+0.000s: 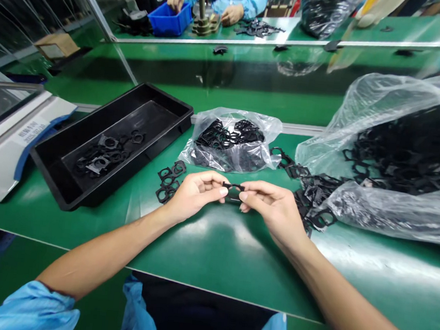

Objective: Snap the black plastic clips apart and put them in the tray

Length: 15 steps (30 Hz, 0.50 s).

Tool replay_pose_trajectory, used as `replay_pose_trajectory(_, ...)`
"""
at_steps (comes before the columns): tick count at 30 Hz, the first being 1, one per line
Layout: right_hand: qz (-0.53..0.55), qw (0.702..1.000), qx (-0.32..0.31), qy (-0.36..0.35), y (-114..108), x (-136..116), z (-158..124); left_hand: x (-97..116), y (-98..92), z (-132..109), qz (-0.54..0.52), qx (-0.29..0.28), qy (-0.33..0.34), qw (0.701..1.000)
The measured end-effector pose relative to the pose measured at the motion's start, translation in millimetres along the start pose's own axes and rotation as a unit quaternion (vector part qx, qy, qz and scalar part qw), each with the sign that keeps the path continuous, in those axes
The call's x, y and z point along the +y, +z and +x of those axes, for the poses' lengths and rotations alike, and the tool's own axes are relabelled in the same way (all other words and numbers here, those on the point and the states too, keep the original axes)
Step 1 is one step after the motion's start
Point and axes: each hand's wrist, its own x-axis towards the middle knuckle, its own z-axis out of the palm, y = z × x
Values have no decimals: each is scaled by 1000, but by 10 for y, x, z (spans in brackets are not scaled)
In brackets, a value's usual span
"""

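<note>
Between my two hands is a small black plastic ring-shaped part (235, 186), held just above the green table. My left hand (200, 193) pinches its left end with thumb and fingers. On the other end, my right hand (268, 203) has a similar pinch. Several loose black ring parts (168, 182) lie beside my left hand. Near my right hand a heap of the same black parts (318, 190) spills from a large clear plastic bag (386, 215). Beyond my hands sits a smaller clear bag (239, 159) with more of these parts inside.
At left, a black tray (155, 151) holds some black parts. A white scale (7, 149) stands beside it. Across a conveyor-like green strip (227, 93), a co-worker's hands (232, 14) are near a blue bin (171, 23) and a metal post (202, 2).
</note>
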Motion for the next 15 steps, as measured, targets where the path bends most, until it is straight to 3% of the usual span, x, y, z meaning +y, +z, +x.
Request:
replay_pose_trajectory(10, 6, 1000, -13, 12, -14, 41, 30, -19, 18, -6, -4, 17, -4, 1000)
replay_pose_trajectory(15, -20, 999, -38, -34, -28, 56, 5, -42, 13, 4, 2, 19, 25, 1000)
